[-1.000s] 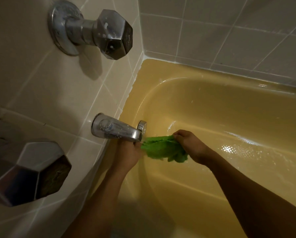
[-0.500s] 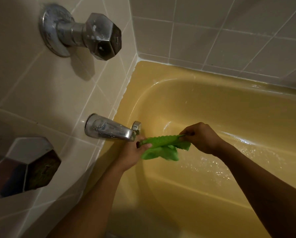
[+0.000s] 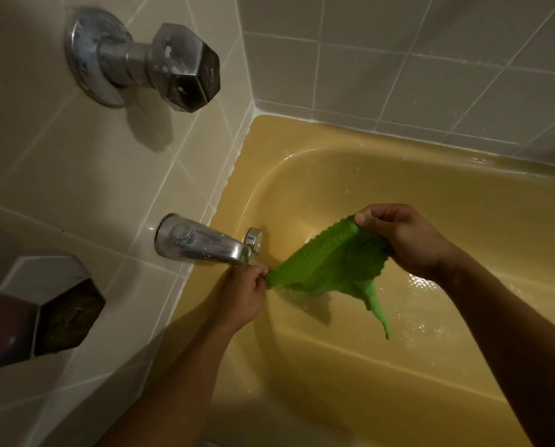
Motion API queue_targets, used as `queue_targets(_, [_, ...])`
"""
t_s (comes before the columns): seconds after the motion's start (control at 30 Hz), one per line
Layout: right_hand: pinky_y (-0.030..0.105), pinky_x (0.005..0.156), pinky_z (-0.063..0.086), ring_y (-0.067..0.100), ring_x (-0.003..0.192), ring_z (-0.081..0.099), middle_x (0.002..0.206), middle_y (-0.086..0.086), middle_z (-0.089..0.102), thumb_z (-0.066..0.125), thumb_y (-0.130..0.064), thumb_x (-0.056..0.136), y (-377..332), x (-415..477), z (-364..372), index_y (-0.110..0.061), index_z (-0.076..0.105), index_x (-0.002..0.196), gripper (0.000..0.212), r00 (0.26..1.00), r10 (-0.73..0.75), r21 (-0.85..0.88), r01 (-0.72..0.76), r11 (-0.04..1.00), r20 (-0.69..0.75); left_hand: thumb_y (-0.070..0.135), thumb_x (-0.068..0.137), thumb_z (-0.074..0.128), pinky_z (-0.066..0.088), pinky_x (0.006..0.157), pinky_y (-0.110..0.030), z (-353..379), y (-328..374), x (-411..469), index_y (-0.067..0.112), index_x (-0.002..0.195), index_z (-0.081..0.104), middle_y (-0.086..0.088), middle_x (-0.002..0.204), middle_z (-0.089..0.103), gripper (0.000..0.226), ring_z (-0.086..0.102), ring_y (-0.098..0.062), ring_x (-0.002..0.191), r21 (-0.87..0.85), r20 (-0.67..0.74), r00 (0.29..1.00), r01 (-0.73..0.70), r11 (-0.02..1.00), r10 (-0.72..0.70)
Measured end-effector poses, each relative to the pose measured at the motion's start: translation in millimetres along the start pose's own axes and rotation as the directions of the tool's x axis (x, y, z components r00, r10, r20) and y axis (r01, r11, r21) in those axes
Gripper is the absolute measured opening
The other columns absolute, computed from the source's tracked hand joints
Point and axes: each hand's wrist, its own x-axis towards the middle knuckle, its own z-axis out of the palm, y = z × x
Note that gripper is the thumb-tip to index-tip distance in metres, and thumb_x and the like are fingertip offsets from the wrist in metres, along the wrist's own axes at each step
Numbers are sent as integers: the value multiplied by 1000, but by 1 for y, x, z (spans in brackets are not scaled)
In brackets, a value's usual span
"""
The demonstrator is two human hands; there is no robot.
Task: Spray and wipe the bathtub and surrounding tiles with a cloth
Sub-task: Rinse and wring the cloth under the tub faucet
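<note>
A chrome spout [image 3: 198, 245], speckled white, juts from the lower edge of the tiled wall [image 3: 92, 175]. Just past its tip is a small round chrome knob [image 3: 253, 239]. Higher up, near the wall's corner, a spotted hexagonal faucet handle [image 3: 179, 67] stands out on a round flange. A second hexagonal handle [image 3: 40, 312] sits at the left edge, close and blurred.

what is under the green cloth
The bumpy green cloth hangs stretched between the left hand and right hand, above the wet floor of the glossy yellow bathtub. Its shadow and glinting water show around it; the patch directly beneath is covered.
</note>
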Motion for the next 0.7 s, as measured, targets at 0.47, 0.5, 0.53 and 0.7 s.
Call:
queue_targets(0.47, [58, 83, 58, 48, 89, 70, 90, 21, 75, 64, -19, 96, 42, -21, -46, -5, 77, 98, 18, 962, 68, -95, -96, 991, -265, 18, 101, 61, 51, 74, -11, -14, 7, 11, 30, 103, 64, 14, 99, 66, 12, 64, 7, 88, -428, 100, 988, 149, 892, -117])
queue_targets(0.5, [55, 83, 60, 43, 88, 71, 89, 17, 76, 66, -20, 96, 47, -20, -46, -9, 78, 97, 17, 958, 79, -113, -114, 987, -275, 16, 99, 65, 49, 76, -8, -18, 6, 10, 27, 100, 66, 16, 95, 66, 11, 63, 12, 84, -398, 79, 990, 137, 907, -114])
queue_targets(0.53, [49, 80, 61, 37, 86, 73, 88, 13, 77, 67, -21, 96, 53, -19, -46, -12, 79, 96, 15, 951, 85, -159, -137, 978, -296, 15, 97, 67, 46, 75, -5, -21, 5, 8, 24, 97, 68, 17, 92, 67, 9, 63, 15, 81, -373, 65, 992, 125, 920, -108])
queue_targets(0.7, [33, 81, 51, 21, 97, 63, 115, 4, 71, 71, -21, 92, 68, -7, -16, -23, 77, 110, 19, 965, -47, -788, -183, 588, -259, 7, 95, 68, 46, 70, -6, -19, 10, 1, 27, 89, 69, 20, 78, 72, 21, 65, 14, 78, -479, 26, 992, 122, 870, -124])
